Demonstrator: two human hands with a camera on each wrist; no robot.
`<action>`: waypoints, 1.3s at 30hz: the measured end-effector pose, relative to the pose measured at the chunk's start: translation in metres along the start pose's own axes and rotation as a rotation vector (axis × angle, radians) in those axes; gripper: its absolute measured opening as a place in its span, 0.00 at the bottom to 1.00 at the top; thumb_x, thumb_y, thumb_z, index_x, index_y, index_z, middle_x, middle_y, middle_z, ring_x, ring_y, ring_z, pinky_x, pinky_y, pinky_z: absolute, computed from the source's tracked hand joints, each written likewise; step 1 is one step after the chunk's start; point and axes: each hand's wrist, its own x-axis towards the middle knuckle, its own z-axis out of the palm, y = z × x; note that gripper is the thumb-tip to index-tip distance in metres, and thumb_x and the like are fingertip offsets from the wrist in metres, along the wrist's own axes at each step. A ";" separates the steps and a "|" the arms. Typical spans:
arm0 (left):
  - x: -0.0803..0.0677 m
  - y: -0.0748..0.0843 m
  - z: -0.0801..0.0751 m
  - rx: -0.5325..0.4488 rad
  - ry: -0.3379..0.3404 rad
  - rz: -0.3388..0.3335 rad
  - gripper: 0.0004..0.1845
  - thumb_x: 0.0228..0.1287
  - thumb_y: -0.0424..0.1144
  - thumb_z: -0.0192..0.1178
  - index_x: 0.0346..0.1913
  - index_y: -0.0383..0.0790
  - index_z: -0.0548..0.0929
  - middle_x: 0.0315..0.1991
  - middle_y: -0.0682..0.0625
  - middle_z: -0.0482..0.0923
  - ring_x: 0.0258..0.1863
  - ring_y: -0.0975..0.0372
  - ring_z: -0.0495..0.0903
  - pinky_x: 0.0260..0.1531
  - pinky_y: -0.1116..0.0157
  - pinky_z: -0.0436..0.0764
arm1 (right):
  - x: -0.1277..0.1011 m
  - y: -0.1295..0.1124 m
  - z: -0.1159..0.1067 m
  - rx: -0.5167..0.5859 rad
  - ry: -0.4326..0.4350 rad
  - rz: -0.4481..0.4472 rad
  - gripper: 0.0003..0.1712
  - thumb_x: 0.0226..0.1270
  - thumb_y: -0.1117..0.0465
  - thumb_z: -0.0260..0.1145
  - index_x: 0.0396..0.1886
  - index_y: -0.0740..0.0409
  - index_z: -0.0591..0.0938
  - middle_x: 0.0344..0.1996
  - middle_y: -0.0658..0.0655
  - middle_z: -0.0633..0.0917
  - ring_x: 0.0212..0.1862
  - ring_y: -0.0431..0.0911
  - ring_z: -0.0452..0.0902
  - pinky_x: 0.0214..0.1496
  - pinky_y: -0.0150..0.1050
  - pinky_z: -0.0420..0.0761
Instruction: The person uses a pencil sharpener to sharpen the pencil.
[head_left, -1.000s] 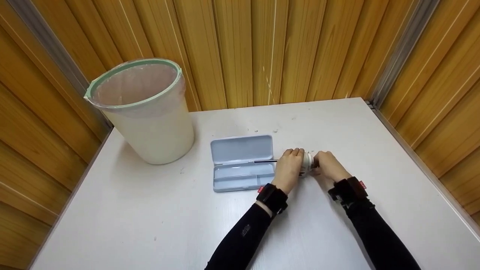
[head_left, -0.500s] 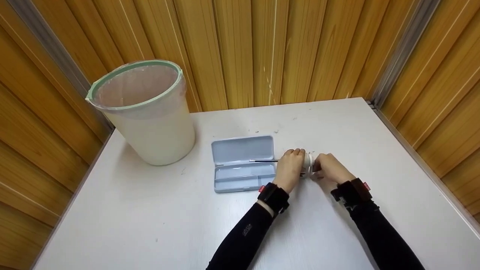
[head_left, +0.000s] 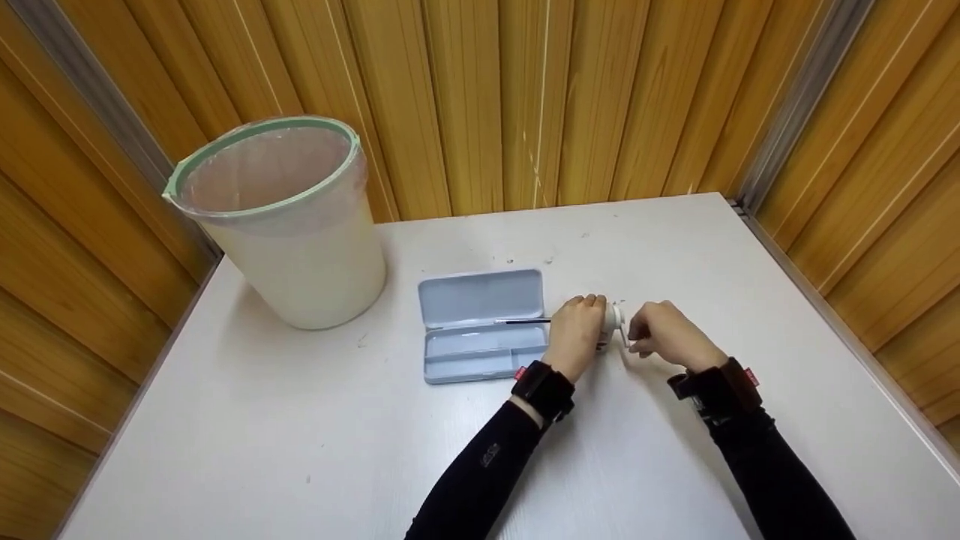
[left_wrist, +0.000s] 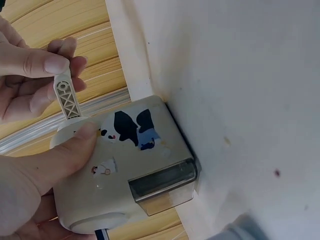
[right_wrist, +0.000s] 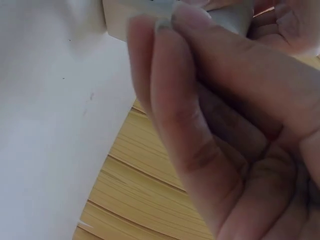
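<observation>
A white table [head_left: 675, 247] fills a corner between wood-panelled walls. On it stand a lined bin [head_left: 289, 225] at the far left, an open grey pencil case [head_left: 480, 326] near the middle, and just right of that a white sharpener [head_left: 613, 324] (small dark specks dot the tabletop).

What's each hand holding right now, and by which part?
The left hand grips the white box-shaped plastic pencil sharpener round its body; the right hand pinches the sharpener's white crank handle at its end.
</observation>
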 end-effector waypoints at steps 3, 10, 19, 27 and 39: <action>-0.001 -0.001 0.001 0.018 0.023 0.006 0.11 0.62 0.35 0.59 0.46 0.47 0.85 0.40 0.58 0.86 0.39 0.66 0.84 0.40 0.72 0.82 | -0.001 -0.004 -0.002 0.003 0.034 -0.006 0.04 0.48 0.76 0.73 0.21 0.69 0.85 0.19 0.61 0.86 0.22 0.44 0.82 0.26 0.30 0.77; 0.000 -0.003 0.003 0.020 0.080 0.027 0.09 0.63 0.35 0.58 0.43 0.47 0.85 0.37 0.57 0.86 0.36 0.66 0.84 0.36 0.71 0.83 | -0.003 -0.006 -0.007 0.008 0.147 0.006 0.03 0.49 0.76 0.73 0.25 0.70 0.86 0.23 0.62 0.88 0.26 0.46 0.83 0.28 0.31 0.78; 0.000 -0.005 0.002 -0.003 0.054 0.030 0.11 0.59 0.35 0.63 0.46 0.46 0.85 0.39 0.57 0.86 0.36 0.65 0.84 0.36 0.71 0.83 | -0.001 -0.004 -0.007 0.023 0.259 0.024 0.04 0.49 0.75 0.73 0.27 0.70 0.87 0.26 0.66 0.88 0.29 0.52 0.86 0.29 0.31 0.80; 0.002 -0.008 0.001 -0.021 0.025 0.035 0.12 0.62 0.34 0.60 0.48 0.46 0.84 0.41 0.57 0.87 0.38 0.65 0.85 0.37 0.71 0.84 | 0.001 -0.004 -0.005 -0.049 0.358 0.002 0.05 0.50 0.74 0.73 0.29 0.70 0.87 0.29 0.67 0.88 0.33 0.59 0.86 0.36 0.49 0.85; 0.000 -0.011 0.006 -0.015 0.047 0.063 0.14 0.64 0.35 0.57 0.51 0.47 0.84 0.46 0.58 0.87 0.43 0.65 0.85 0.38 0.70 0.85 | 0.019 -0.001 0.007 -0.096 0.550 -0.040 0.03 0.53 0.73 0.71 0.29 0.71 0.85 0.29 0.68 0.88 0.34 0.61 0.86 0.39 0.54 0.84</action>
